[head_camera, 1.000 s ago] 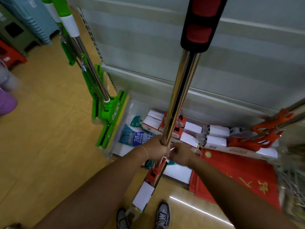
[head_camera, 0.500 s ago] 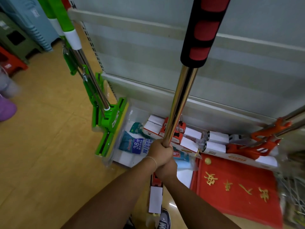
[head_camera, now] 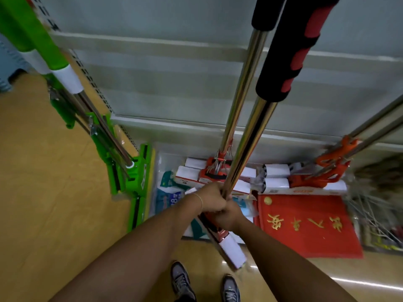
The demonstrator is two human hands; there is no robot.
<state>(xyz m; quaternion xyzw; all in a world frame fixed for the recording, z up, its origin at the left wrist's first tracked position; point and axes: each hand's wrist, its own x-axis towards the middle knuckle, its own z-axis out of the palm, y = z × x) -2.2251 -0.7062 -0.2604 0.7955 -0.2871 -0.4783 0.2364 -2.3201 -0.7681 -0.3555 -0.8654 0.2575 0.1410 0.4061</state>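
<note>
Mop (head_camera: 248, 149) is standing nearly upright right in front of the person, with its chrome pole running up to a black and red foam grip (head_camera: 287, 51) at the top of the view. Left hand (head_camera: 210, 198) is gripping the pole low down, fingers curled tight round it. Right hand (head_camera: 227, 216) is clamping on just below, touching the left, about where the red hinge starts. White sponge head (head_camera: 232, 251) is sitting tilted down by the shoes (head_camera: 182, 280). Second mop (head_camera: 242, 83) is leaning on the shelf (head_camera: 174, 83) just behind. Green mops (head_camera: 133, 171) are standing off to the left, and a red mat (head_camera: 305, 225) is lying on the right.
</note>
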